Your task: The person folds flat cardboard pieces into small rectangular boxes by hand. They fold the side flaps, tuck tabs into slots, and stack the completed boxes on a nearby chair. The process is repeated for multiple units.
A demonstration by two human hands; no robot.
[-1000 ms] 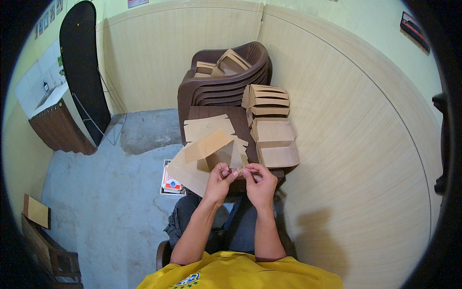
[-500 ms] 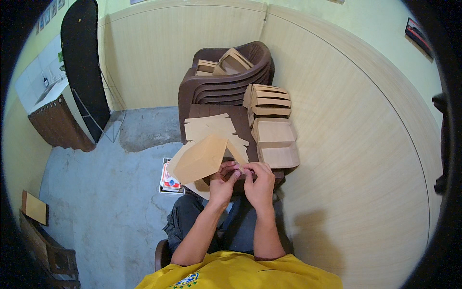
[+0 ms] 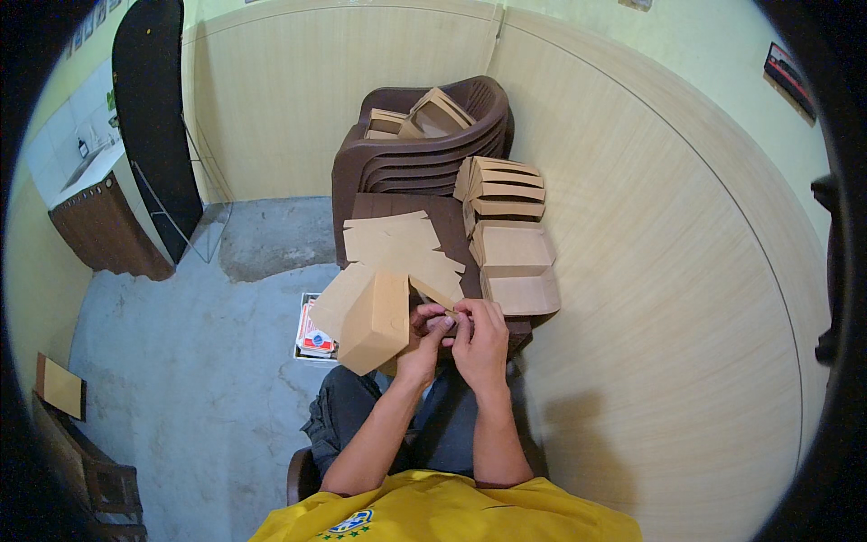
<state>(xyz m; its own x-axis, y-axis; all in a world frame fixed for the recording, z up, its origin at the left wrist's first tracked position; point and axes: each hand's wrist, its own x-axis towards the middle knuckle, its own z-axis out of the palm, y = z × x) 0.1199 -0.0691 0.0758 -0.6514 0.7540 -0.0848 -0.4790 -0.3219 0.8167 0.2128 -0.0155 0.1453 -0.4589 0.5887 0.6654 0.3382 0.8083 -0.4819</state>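
Note:
A partly folded brown cardboard box (image 3: 377,312) is between my hands, its lid panel standing up to the left. My left hand (image 3: 419,352) is closed on the box near its corner, thumb pointing up. Pinching the edge on the other side, my right hand (image 3: 480,339) has its thumb and fingertips close to the left thumb. The fingers hide the corner they grip. Just beyond, flat cardboard box blanks (image 3: 388,237) lie overlapping on the brown chair seat (image 3: 442,215).
To the right of the seat stand folded open boxes (image 3: 519,262) and a row of nested boxes (image 3: 510,188). More boxes (image 3: 436,116) sit between the arms of the stacked brown chairs (image 3: 361,172). A white crate (image 3: 316,339) holds printed packs on the floor at left. A wood-panelled wall (image 3: 668,271) borders the right.
The box's lid panel has tipped down and toward me, and now shows folded sides. Both hands keep their grip at the corner, with only small finger movements.

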